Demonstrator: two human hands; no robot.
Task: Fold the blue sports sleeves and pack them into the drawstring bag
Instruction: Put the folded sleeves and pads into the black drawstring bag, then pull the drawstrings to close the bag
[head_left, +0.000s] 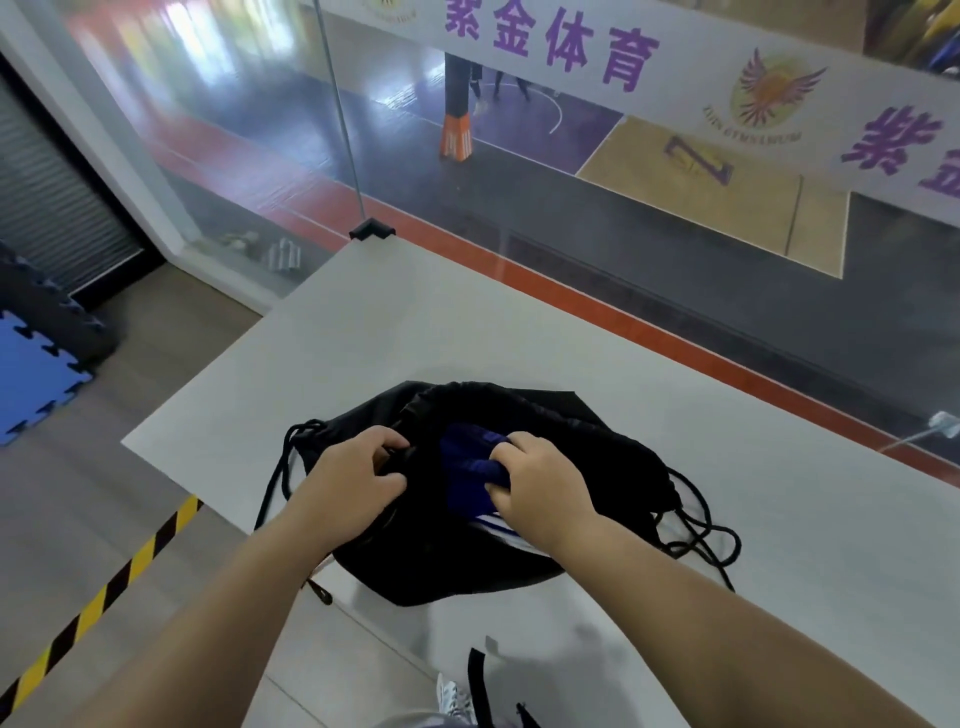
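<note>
A black drawstring bag (587, 436) lies on the grey table (415, 322), its mouth gathered open toward me. My left hand (350, 483) pinches the near left rim of the mouth. My right hand (540, 483) grips the folded blue sports sleeves (467, 457), which sit inside the bag's opening. A white-striped edge of the blue fabric (498, 527) shows under my right wrist. Black cords (706, 535) trail out on the bag's right side, and another loop (291, 452) hangs at the left.
The table's left edge (208, 395) drops to a floor with yellow-black hazard tape (119, 577). A glass wall (467, 182) stands behind the table. Blue and black foam mats (36, 364) lie at the far left. A black strap (480, 686) hangs near the bottom edge.
</note>
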